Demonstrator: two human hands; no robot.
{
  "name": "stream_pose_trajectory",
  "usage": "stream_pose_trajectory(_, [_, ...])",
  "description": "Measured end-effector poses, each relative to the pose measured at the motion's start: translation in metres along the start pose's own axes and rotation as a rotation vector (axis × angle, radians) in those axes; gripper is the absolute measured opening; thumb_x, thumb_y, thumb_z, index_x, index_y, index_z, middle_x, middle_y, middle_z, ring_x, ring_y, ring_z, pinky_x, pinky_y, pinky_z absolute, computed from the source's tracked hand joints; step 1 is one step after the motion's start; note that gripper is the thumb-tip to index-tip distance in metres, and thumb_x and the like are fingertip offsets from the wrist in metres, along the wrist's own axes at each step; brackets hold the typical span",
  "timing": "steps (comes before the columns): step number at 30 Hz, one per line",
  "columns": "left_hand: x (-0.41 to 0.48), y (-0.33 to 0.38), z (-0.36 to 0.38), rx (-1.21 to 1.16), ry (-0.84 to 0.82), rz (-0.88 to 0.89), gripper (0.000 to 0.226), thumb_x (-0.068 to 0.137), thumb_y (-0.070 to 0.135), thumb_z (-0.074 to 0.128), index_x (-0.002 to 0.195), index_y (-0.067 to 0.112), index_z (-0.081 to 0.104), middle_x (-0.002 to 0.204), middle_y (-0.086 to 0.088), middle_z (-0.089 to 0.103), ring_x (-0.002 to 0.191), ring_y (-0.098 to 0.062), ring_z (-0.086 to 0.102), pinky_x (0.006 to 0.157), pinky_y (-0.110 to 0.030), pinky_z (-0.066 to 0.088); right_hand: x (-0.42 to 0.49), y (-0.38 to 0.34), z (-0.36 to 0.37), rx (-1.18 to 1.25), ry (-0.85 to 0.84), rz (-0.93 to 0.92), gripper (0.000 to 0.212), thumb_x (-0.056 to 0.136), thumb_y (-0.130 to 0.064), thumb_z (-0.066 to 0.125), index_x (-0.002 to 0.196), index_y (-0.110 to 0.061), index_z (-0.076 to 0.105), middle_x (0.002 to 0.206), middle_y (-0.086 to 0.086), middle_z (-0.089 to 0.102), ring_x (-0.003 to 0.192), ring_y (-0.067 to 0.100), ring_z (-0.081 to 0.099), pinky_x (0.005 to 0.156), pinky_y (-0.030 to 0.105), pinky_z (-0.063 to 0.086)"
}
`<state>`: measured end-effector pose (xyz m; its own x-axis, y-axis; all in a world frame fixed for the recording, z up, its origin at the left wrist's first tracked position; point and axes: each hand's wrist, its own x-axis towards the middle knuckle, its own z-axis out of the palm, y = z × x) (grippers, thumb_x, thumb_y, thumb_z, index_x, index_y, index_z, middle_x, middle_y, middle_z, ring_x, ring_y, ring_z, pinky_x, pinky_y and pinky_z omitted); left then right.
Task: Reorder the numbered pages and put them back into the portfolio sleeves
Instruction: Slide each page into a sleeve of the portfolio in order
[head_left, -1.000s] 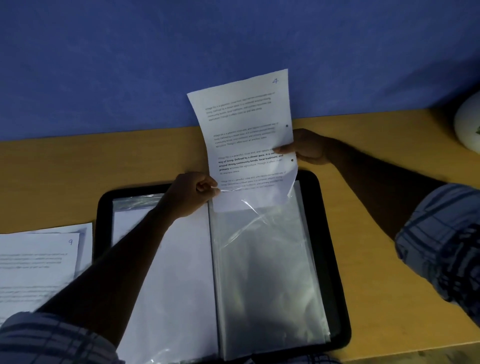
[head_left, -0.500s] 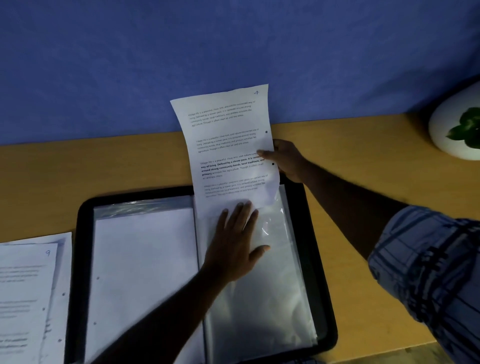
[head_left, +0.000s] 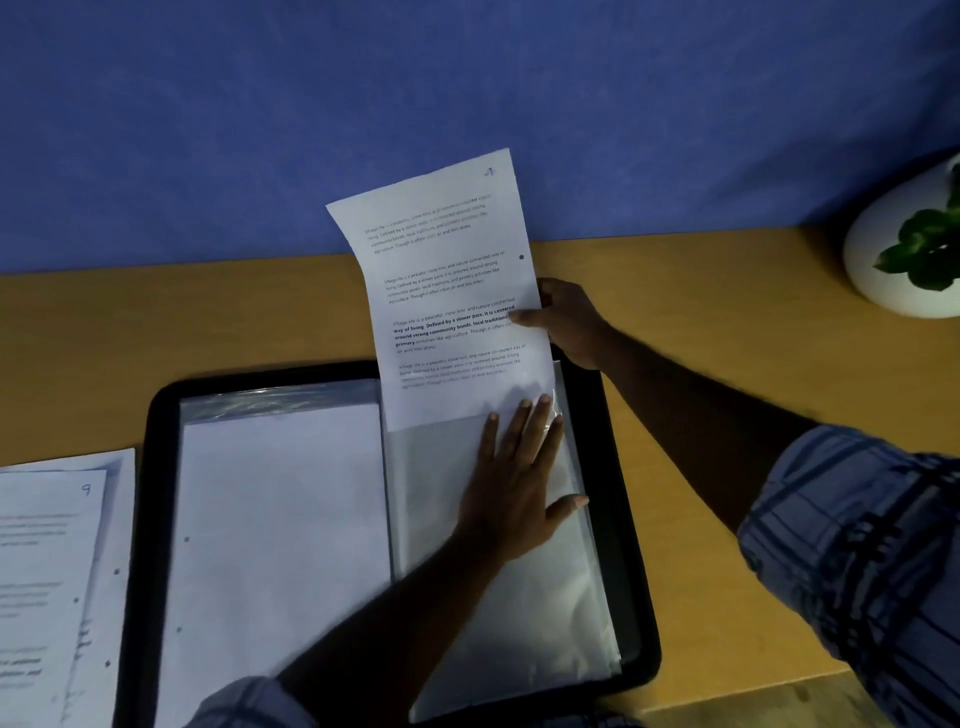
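- Fingers (head_left: 524, 426) of the left hand (head_left: 519, 483) lie straight and spread, pressed flat on the clear sleeve (head_left: 519, 623) at its mouth, gripping nothing. The right hand (head_left: 571, 322) pinches the right edge of the page (head_left: 447, 291), thumb on the front, the other fingers hidden behind the paper.
- Blue wall (head_left: 467, 78) fills the view from 9 through 12 to 3 o'clock.
- Wooden surface (head_left: 727, 364) shows a bare stretch at 3 o'clock, between portfolio and pot. Its near edge appears at 5 o'clock, close to the portfolio's corner.
- Black portfolio (head_left: 156, 467) lies open from centre to 6 o'clock. Its lower rim is partly cut off by the frame and covered by the left forearm. Its left half holds a white sheet (head_left: 280, 545), blank side up.
- Page stands curved at 12 o'clock of the portfolio, its lower end inside the clear sleeve and most of it out, its top against the wall. The handwritten number in its top right corner is too blurred to read.
- Loose pages (head_left: 47, 571) at 8 o'clock are cut off by the left edge; the top one is marked 9. They lie just beside the portfolio's rim; whether they touch it I cannot tell.
- White pot (head_left: 883, 291) with a green plant (head_left: 924, 249) sits at 2 o'clock, cut off by the right edge.
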<state>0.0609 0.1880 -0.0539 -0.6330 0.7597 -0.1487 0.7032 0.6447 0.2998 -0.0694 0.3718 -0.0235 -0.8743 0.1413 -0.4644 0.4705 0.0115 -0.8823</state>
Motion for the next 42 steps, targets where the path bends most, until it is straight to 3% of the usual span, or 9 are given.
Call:
stream_pose_trajectory(4, [0.006, 0.008, 0.006, -0.008, 0.005, -0.009, 0.096, 0.089, 0.077, 0.032, 0.158, 0.014, 0.013, 0.166, -0.010, -0.007, 0.153, -0.026, -0.007, 0.122, -0.055, 0.001, -0.006, 0.000, 0.004, 0.008, 0.021, -0.006, 0.030, 0.084, -0.006, 0.075, 0.113, -0.006, 0.066, 0.112, 0.008, 0.072, 0.095, 0.019, 0.072, 0.082, 0.034, 0.060])
stream_pose_trajectory(10, [0.013, 0.014, 0.011, -0.037, -0.033, 0.001, 0.099, 0.087, 0.080, 0.030, 0.159, 0.019, 0.000, 0.165, -0.012, -0.009, 0.152, -0.026, -0.012, 0.121, -0.054, -0.002, -0.012, 0.006, -0.003, -0.168, 0.024, -0.032, 0.030, 0.088, -0.010, 0.071, 0.117, -0.004, 0.067, 0.116, 0.010, 0.071, 0.099, 0.021, 0.070, 0.089, 0.038, 0.058])
stream_pose_trajectory(17, [0.013, 0.016, 0.001, -0.108, -0.056, 0.034, 0.098, 0.088, 0.079, 0.029, 0.157, 0.019, -0.005, 0.165, -0.010, -0.011, 0.152, -0.023, -0.014, 0.123, -0.052, 0.001, -0.015, -0.009, -0.013, -0.304, -0.138, 0.047, 0.030, 0.086, -0.014, 0.074, 0.116, -0.011, 0.067, 0.106, -0.003, 0.071, 0.086, 0.006, 0.069, 0.064, 0.019, 0.057])
stream_pose_trajectory(21, [-0.001, 0.005, -0.013, -0.085, 0.033, -0.021, 0.095, 0.090, 0.079, 0.023, 0.158, 0.014, 0.006, 0.165, -0.010, -0.006, 0.153, -0.023, -0.007, 0.123, -0.050, 0.002, -0.003, -0.012, -0.010, -0.228, 0.008, -0.024, 0.024, 0.089, -0.016, 0.072, 0.112, -0.012, 0.068, 0.117, 0.007, 0.071, 0.096, 0.020, 0.071, 0.080, 0.037, 0.061])
stream_pose_trajectory(25, [-0.023, -0.026, -0.014, -0.032, 0.129, -0.195, 0.094, 0.091, 0.078, 0.014, 0.156, 0.009, 0.019, 0.165, -0.013, 0.008, 0.152, -0.031, 0.007, 0.121, -0.055, 0.008, -0.004, -0.014, -0.013, -0.280, -0.079, 0.024, 0.033, 0.087, -0.012, 0.072, 0.120, -0.007, 0.066, 0.124, 0.008, 0.069, 0.105, 0.021, 0.069, 0.093, 0.041, 0.056])
stream_pose_trajectory(32, [-0.039, -0.047, -0.006, -0.015, 0.122, -0.200, 0.094, 0.092, 0.076, 0.022, 0.152, 0.005, 0.032, 0.163, -0.015, 0.020, 0.150, -0.034, 0.019, 0.118, -0.061, 0.019, -0.018, -0.023, -0.022, -0.525, -0.285, 0.104, 0.037, 0.087, -0.017, 0.073, 0.123, -0.016, 0.064, 0.121, -0.004, 0.068, 0.098, 0.012, 0.066, 0.078, 0.025, 0.053])
stream_pose_trajectory(35, [-0.038, -0.047, -0.007, -0.010, 0.121, -0.207, 0.095, 0.091, 0.077, 0.020, 0.152, 0.005, 0.032, 0.163, -0.015, 0.019, 0.150, -0.034, 0.018, 0.119, -0.060, 0.018, -0.014, -0.025, -0.015, -0.448, -0.135, 0.054, 0.016, 0.089, -0.026, 0.072, 0.104, -0.023, 0.065, 0.115, -0.002, 0.069, 0.095, 0.015, 0.067, 0.080, 0.032, 0.055])
stream_pose_trajectory(38, [-0.036, -0.050, -0.005, -0.004, 0.110, -0.212, 0.097, 0.091, 0.078, 0.017, 0.153, 0.005, 0.029, 0.163, -0.014, 0.018, 0.150, -0.034, 0.018, 0.119, -0.059, 0.018, -0.008, -0.022, -0.010, -0.362, 0.025, 0.027, 0.022, 0.090, -0.017, 0.070, 0.110, -0.008, 0.066, 0.120, 0.009, 0.069, 0.099, 0.022, 0.069, 0.090, 0.039, 0.057])
stream_pose_trajectory(42, [-0.036, -0.051, -0.003, -0.006, 0.110, -0.210, 0.098, 0.090, 0.078, 0.016, 0.154, 0.005, 0.026, 0.164, -0.013, 0.014, 0.151, -0.033, 0.016, 0.120, -0.059, 0.016, -0.012, -0.018, -0.014, -0.530, -0.069, 0.039, 0.027, 0.089, -0.016, 0.072, 0.113, -0.006, 0.066, 0.116, 0.009, 0.070, 0.093, 0.019, 0.069, 0.085, 0.034, 0.057])
